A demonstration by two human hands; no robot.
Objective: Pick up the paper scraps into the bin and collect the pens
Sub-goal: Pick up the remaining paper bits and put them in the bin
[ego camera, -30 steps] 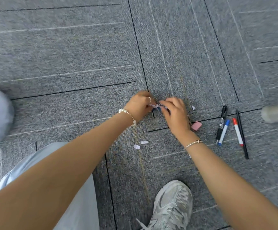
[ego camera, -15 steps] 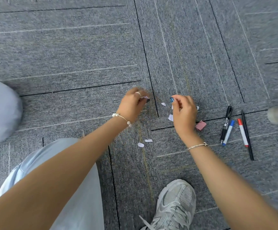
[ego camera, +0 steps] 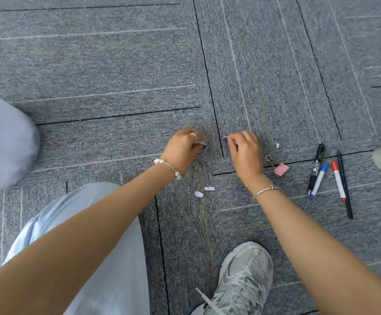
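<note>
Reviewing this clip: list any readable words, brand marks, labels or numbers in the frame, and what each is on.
None can be read.
Black pen: a pale band on the barrel, any print too small to read.
Blue-capped marker and red-capped marker: white barrels, any print blurred.
Sneaker: side pattern only, no legible logo.
Pink binder clip and paper scraps: no text visible.

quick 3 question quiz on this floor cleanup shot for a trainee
1. True or false: the pink binder clip lies between the right hand and the pens.
2. How many loose paper scraps lie on the carpet between the forearms?
3. Which hand pinches a scrap: A left hand, B right, C both?

Key: 1 true; 2 two; 3 C.
</note>
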